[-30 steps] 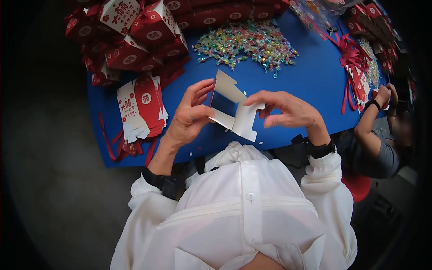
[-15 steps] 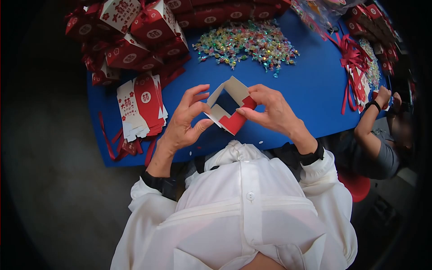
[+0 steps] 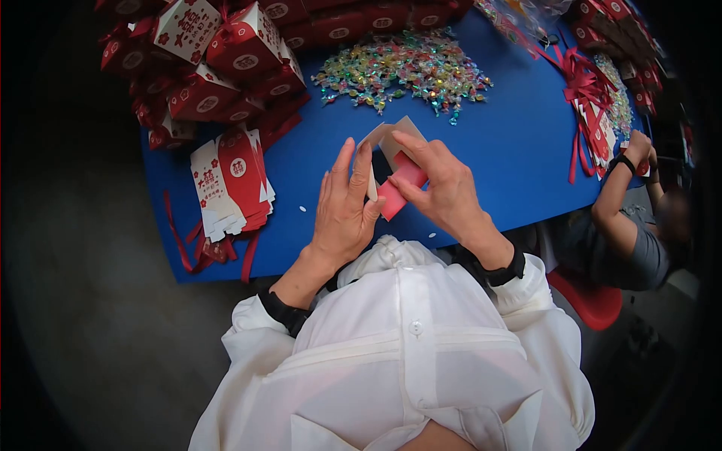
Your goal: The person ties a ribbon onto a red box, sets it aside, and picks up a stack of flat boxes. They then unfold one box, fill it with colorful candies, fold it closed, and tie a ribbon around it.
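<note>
A small red and white cardboard box [image 3: 407, 177], partly folded, is held between my hands above the blue table near its front edge. My left hand [image 3: 346, 199] lies along the box's left side, with the thumb at its lower corner and the fingers pointing up. On the right, my right hand [image 3: 444, 184] grips the red flap between thumb and fingers. Blue tabletop shows through the box's opening. To the left lies a stack of flat red and white cards [image 3: 244, 177].
Finished red boxes [image 3: 203, 94] are piled at the back left. Wrapped candies [image 3: 406, 71] form a heap at the back. Red ribbons [image 3: 583, 83] and more cards lie on the right, where a co-worker's arm [image 3: 613, 192] reaches in.
My left hand has moved right and now presses along the box's side. The box's opening has narrowed. My right hand's fingers have shifted over the box's right side.
</note>
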The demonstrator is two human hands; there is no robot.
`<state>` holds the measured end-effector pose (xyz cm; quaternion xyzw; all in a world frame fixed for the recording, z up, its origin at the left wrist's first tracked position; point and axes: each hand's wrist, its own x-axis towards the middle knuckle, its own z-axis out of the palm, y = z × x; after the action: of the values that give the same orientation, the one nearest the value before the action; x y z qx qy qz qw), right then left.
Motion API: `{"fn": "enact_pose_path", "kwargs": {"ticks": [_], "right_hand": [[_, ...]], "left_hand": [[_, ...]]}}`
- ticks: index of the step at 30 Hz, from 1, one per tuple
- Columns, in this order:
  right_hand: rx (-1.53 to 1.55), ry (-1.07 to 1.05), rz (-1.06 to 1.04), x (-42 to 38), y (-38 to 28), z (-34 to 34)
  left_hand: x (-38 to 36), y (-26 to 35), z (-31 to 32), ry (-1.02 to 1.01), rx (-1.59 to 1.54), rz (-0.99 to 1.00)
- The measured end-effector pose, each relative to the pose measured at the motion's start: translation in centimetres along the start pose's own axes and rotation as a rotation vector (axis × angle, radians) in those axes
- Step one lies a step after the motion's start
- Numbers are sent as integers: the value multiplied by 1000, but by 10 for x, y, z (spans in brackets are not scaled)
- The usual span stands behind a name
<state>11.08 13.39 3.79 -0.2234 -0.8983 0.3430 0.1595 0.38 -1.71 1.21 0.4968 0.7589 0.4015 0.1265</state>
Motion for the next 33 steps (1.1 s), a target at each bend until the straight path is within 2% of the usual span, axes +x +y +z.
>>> {"fn": "enact_pose_path", "kwargs": {"ticks": [1, 4, 7, 12, 14, 17, 19, 22, 27, 32, 33], "right_hand": [[-39, -3, 2, -1, -1, 1], [-48, 11, -9, -3, -2, 3], [42, 49, -59, -5, -2, 8], [245, 123, -146, -1, 11, 11], [267, -2, -263, -1, 24, 13], [195, -66, -323, 3, 29, 8], [209, -63, -333, 7, 26, 4], [225, -79, -351, 10, 28, 3], [228, -120, -373, 16, 30, 0], [101, -223, -327, 16, 26, -8], [101, -223, -325, 16, 24, -9]], "left_hand": [[-1, 0, 1, -5, 125, 9], [2, -6, 5, 46, 142, 0], [5, -6, 4, 2, 205, 19], [4, -26, 3, 11, 73, 61], [5, -28, 3, 11, 77, 97], [9, -21, 2, 3, -87, 46], [10, -17, 4, 68, -207, 1], [12, -23, 4, 69, -119, 83], [21, -14, -3, 65, -147, 49], [26, -13, -6, 40, -150, 36], [27, -13, -6, -9, -147, 21]]}}
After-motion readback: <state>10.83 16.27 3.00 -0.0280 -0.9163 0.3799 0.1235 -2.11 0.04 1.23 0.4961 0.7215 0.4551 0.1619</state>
